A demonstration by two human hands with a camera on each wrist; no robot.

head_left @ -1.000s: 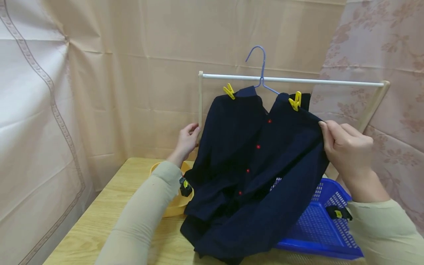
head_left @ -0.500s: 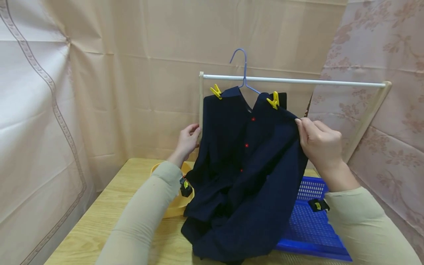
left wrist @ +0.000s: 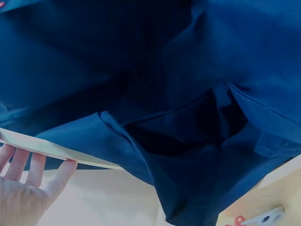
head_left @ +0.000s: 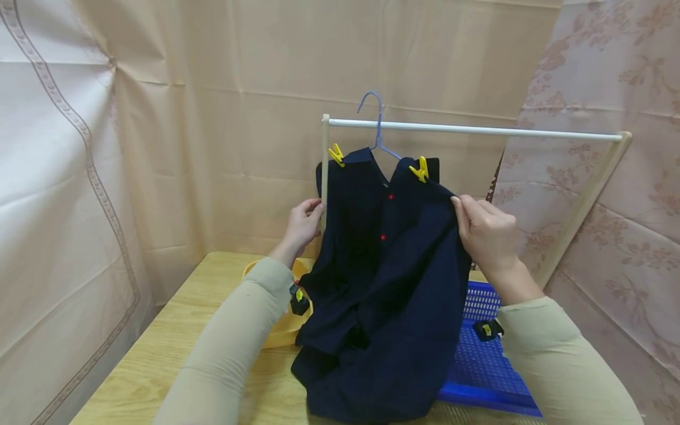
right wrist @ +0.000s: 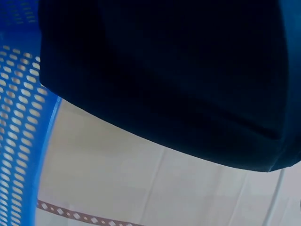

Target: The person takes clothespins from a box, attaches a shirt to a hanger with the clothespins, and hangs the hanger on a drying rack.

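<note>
A dark navy shirt (head_left: pixel 382 330) with red buttons hangs on a blue wire hanger (head_left: pixel 379 121). The hanger's hook rises above the white rail (head_left: pixel 467 128) of a rack; whether it rests on the rail I cannot tell. Yellow clothespins (head_left: pixel 421 171) clip both shoulders. With thumb and fingers my right hand (head_left: pixel 489 233) pinches the shirt's shoulder on the right. My left hand (head_left: pixel 301 227) holds the rack's left post (head_left: pixel 325 177), fingertips and thumb against it. The shirt's left shoulder lies partly behind that post. Cloth fills most of both wrist views; the right hand is outside its own.
A blue perforated basket (head_left: pixel 489 372) stands behind the shirt at the right. Partly covered by the left arm and shirt is a yellow basin (head_left: pixel 278 336) on the wooden table (head_left: pixel 159 354). Beige curtain (head_left: pixel 239 147) surrounds the table.
The right hand has moved left, carrying the shirt and hanger along the rail toward the left post. The hanger hook now sits lower. The left hand stays on the post.
</note>
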